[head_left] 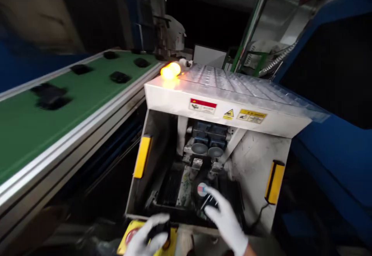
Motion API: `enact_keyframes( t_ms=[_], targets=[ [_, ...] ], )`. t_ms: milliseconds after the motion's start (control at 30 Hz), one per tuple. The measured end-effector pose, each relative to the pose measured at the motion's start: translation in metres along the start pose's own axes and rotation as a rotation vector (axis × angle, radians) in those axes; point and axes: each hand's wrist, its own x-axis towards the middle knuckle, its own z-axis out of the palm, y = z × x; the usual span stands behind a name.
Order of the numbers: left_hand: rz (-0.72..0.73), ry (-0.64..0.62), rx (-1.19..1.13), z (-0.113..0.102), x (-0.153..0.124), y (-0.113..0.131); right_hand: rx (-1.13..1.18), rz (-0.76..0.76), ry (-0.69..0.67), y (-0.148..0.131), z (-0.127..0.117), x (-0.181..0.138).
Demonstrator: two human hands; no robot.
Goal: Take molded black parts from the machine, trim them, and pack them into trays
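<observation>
Nearest, below the white press machine (pixel 261 159), the gloved left hand (pixel 148 236) is clamped on a small black part (pixel 158 229) above a yellow plate (pixel 136 225). Inside the machine's opening, the right hand (pixel 228 219) (fingers spread) touches another black part (pixel 207 201). Beyond the machine's left side, a green conveyor (pixel 58 120) carries more.

A white knitted fabric glove is worn on the left hand (pixel 149 236) at the lower centre of the frame. A matching white glove is worn on the right hand (pixel 225 219), lower right of centre, ended by a snug cuff.
</observation>
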Motion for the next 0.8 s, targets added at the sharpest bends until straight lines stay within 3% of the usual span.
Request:
enact_keyframes(
  t_ms=[67, 133, 200, 267, 400, 567, 700, 800],
  targets=[
    [0.131, -0.129, -0.029, 0.034, 0.072, 0.028, -0.135, -0.081, 0.139, 0.006, -0.052, 0.049],
    [0.254, -0.154, -0.082, 0.065, 0.138, 0.049, -0.208, -0.131, 0.147, 0.016, -0.080, 0.089],
    [0.276, -0.198, -0.111, 0.090, 0.186, 0.057, -0.276, -0.173, 0.111, 0.027, -0.086, 0.118],
    [0.258, -0.250, -0.128, 0.105, 0.212, 0.054, -0.339, -0.203, 0.075, 0.038, -0.078, 0.133],
    [0.248, -0.280, -0.156, 0.111, 0.221, 0.038, -0.435, -0.230, 0.035, 0.054, -0.064, 0.137],
    [0.272, -0.288, -0.196, 0.110, 0.217, 0.035, -0.515, -0.223, -0.024, 0.055, -0.072, 0.131],
    [0.242, -0.297, -0.218, 0.110, 0.215, 0.043, -0.571, -0.190, -0.034, 0.017, -0.076, 0.136],
    [0.192, -0.284, -0.258, 0.112, 0.212, 0.046, -0.582, -0.179, -0.085, -0.028, -0.058, 0.159]
  ],
)
